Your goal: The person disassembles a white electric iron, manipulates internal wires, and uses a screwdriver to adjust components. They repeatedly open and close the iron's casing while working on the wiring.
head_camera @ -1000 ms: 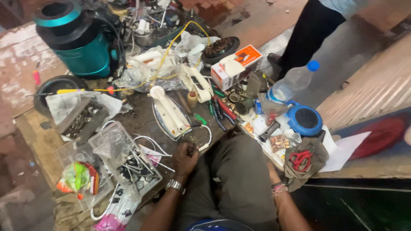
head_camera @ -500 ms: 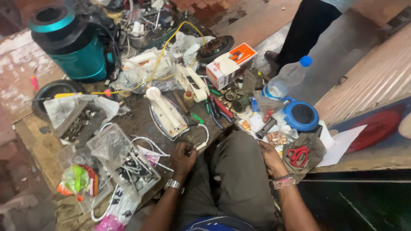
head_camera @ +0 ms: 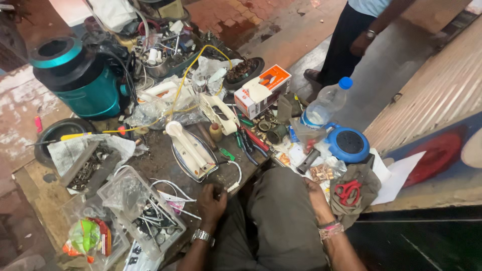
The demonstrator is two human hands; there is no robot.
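- Left hand [head_camera: 212, 200]: fingers curled, resting at the near bench [head_camera: 160, 163] edge on the end of a white cord [head_camera: 233, 175]. What it pinches, if anything, cannot be told.
- Right hand [head_camera: 314, 193]: lies flat beside the knee, fingers loosely closed, touching the litter at the bench's right edge. It appears empty, though this is not certain.
- White clothes iron [head_camera: 193, 150]: lies just ahead of the left hand, soleplate down and handle up, so the body stays stable and its cord trails back to the hand.
- Clear plastic tray [head_camera: 143, 211]: just left of the left hand; holds wires and small metal parts, kept within reach.
- Red scissors [head_camera: 346, 189]: right of the right hand, resting on a folded grey cloth.
- Blue round cord reel [head_camera: 350, 143]: beyond the right hand.
- Shallow grey box [head_camera: 88, 168]: farther left; holds screws, on newspaper that catches spills.
- Plastic bottle [head_camera: 326, 103]: upright, capped, nearly empty.
- Orange-and-white carton [head_camera: 263, 90]: closed; contents not visible.
- Teal canister [head_camera: 80, 78]: far left, open-topped; interior dark.
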